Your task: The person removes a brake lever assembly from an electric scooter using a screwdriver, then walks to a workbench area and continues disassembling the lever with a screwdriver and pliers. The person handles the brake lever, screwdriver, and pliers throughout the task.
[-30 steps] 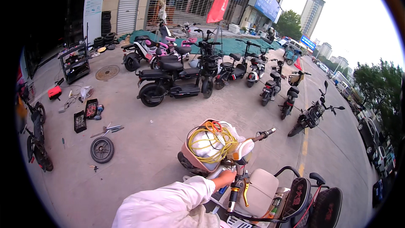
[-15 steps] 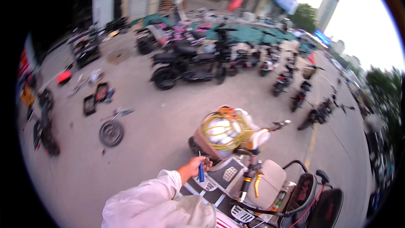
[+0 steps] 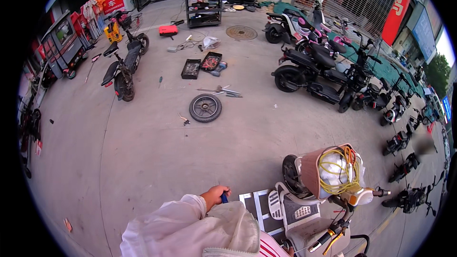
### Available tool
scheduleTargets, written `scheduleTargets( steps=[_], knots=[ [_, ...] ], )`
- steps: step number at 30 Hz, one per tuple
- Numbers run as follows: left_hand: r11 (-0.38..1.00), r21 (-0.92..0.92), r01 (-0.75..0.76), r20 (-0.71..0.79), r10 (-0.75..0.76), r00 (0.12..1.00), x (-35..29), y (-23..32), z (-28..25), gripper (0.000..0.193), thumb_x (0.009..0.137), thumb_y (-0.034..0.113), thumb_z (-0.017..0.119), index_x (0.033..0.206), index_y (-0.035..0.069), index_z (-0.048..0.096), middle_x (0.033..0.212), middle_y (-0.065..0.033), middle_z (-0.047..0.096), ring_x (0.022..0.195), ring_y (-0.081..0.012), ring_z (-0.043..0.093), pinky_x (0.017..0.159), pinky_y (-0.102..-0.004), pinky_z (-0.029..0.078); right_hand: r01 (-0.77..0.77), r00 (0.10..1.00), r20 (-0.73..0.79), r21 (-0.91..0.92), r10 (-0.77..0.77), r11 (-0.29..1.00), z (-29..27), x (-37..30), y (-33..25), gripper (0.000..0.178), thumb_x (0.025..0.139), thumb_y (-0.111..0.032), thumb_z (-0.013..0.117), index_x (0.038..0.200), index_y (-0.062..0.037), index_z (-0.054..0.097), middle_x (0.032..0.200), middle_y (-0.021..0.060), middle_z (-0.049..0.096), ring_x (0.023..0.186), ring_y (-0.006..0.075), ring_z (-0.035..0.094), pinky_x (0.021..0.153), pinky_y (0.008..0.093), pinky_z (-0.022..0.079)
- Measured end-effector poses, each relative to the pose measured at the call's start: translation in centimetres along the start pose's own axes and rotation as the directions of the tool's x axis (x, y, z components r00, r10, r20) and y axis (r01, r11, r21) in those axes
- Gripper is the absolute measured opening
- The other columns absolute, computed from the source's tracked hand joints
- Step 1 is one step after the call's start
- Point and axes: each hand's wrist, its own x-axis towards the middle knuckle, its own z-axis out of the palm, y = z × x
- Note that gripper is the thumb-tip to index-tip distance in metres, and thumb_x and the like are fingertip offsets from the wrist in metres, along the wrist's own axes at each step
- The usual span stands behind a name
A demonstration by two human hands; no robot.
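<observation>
My left hand (image 3: 214, 195) reaches forward out of a loose white sleeve (image 3: 181, 223) and is closed around a small blue-handled tool (image 3: 223, 199). It hovers just left of a white electric scooter (image 3: 309, 209), near its footboard (image 3: 259, 204). The scooter carries a front basket (image 3: 328, 169) holding coiled yellow cable and white cloth. Its handlebar with orange levers (image 3: 333, 231) sits at the lower right. My right hand is out of sight.
A loose wheel (image 3: 205, 108), scattered hand tools (image 3: 221, 91) and black parts trays (image 3: 201, 65) lie on the concrete ahead. A dark bicycle (image 3: 123, 69) stands at the left. Rows of parked scooters (image 3: 328, 66) fill the right. A tool cart (image 3: 204, 9) stands by the shopfronts.
The view has swung left and down toward the workshop yard. My hand left the scooter's handlebar, took up the blue tool and now sits lower, left of the scooter.
</observation>
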Motion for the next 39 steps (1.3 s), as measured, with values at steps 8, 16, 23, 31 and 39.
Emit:
scheduleTargets(
  steps=[8, 16, 23, 31, 39],
  knots=[
    [0.825, -0.466, -0.32, -0.146, 0.285, 0.947, 0.3, 14.9, 0.0, 0.016, 0.091, -0.002, 0.047, 0.104, -0.011, 0.052, 0.099, -0.0208, 0.061, 0.094, -0.0345, 0.065, 0.08, -0.0449, 0.061, -0.005, 0.999, 0.041, -0.047, 0.007, 0.999, 3.5, 1.0, -1.6, 0.042, 0.099, -0.04, 0.05, 0.113, -0.0015, 0.061, 0.093, 0.0121, 0.066, 0.086, 0.0217, 0.061, 0.079, 0.0389, 0.049],
    [0.635, -0.144, -0.759, -0.303, 0.701, 0.645, -11.0, 43.1, 17.7, 0.036, 0.1, 0.017, 0.044, 0.129, -0.003, 0.035, 0.105, -0.0236, 0.054, 0.084, -0.0366, 0.063, 0.072, -0.0525, 0.058, 0.015, 0.999, 0.029, -0.038, -0.014, 0.999, 4.8, 0.3, -2.2, 0.039, 0.1, -0.037, 0.051, 0.109, -0.001, 0.062, 0.088, 0.0104, 0.067, 0.083, 0.0201, 0.061, 0.076, 0.038, 0.049],
    [0.929, 0.117, -0.352, -0.142, 0.367, 0.919, 1.9, 23.6, 16.6, 0.008, 0.09, 0.008, 0.051, 0.097, 0.006, 0.047, 0.079, -0.0105, 0.048, 0.064, -0.0248, 0.052, 0.051, -0.0405, 0.048, 0.306, 0.944, 0.008, -0.397, -0.33, 0.865, 1.0, -5.5, 1.9, 0.036, 0.1, -0.034, 0.051, 0.106, -0.0006, 0.064, 0.084, 0.009, 0.068, 0.079, 0.0186, 0.062, 0.074, 0.0372, 0.049],
    [0.705, 0.709, -0.019, 0.238, -0.214, 0.947, -6.5, -0.5, 26.7, 0.021, 0.097, 0.015, 0.048, 0.117, 0.009, 0.049, 0.077, -0.0016, 0.05, 0.058, -0.0125, 0.047, 0.05, -0.027, 0.041, -0.003, 0.972, -0.216, 0.386, 0.094, 0.922, -1.2, -7.4, 5.1, 0.045, 0.098, -0.036, 0.04, 0.1, -0.0023, 0.07, 0.09, 0.0092, 0.071, 0.063, 0.0181, 0.053, 0.06, 0.0311, 0.04],
    [-0.002, 0.801, -0.599, 0.524, -0.482, 0.702, -8.8, -11.6, 35.9, 0.026, 0.1, 0.025, 0.051, 0.118, 0.007, 0.057, 0.07, 0.0031, 0.049, 0.06, -0.0066, 0.047, 0.052, -0.024, 0.037, 0.331, 0.754, -0.3, -0.594, -0.584, 0.733, -5.3, -10.4, 6.8, 0.035, 0.091, -0.018, 0.042, 0.105, -0.0023, 0.07, 0.109, 0.0201, 0.067, 0.102, 0.0344, 0.063, 0.088, 0.0395, 0.049]
  ],
)
